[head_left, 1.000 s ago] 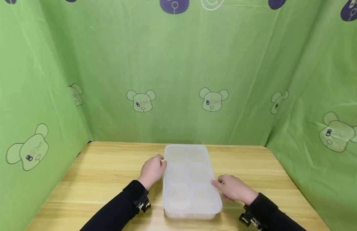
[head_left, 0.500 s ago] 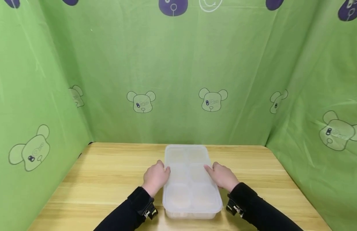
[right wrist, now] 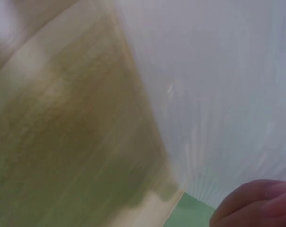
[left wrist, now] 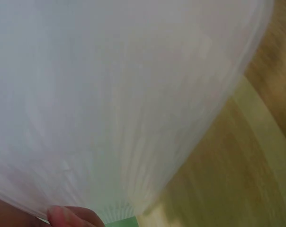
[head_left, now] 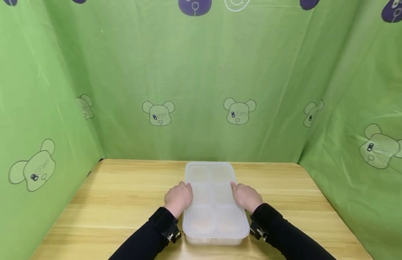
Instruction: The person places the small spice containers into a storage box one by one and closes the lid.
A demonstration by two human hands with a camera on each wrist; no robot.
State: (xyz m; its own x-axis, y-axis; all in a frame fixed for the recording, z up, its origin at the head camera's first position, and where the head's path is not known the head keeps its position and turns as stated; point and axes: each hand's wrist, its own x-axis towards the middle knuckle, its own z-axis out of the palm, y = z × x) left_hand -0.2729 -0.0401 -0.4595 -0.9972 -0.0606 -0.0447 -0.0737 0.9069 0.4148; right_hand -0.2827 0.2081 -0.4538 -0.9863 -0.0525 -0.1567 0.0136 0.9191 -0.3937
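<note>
A translucent white plastic storage box [head_left: 215, 202] with a frosted lid lies lengthwise in front of me in the head view. Several rounded compartments show faintly through its lid. My left hand [head_left: 178, 198] grips the left long side, its thumb along the lid's edge. On the opposite side my right hand [head_left: 247, 196] holds the box the same way, thumb up at the rim. Close up in the left wrist view, fingertips [left wrist: 69, 217] press against the box's pale wall. Curled fingers [right wrist: 259, 203] show against the box in the right wrist view too. What the box contains is blurred.
The box stands on a wood-grain table [head_left: 122, 187], its far end close to the back edge. Green cloth [head_left: 194, 72] printed with bear heads encloses the table at the back and both sides. Black sleeves with wrist cameras [head_left: 174, 233] flank the box.
My right hand has come in from the right and taken hold of the box's side. The left hand has shifted slightly nearer along its side. The box stays in place.
</note>
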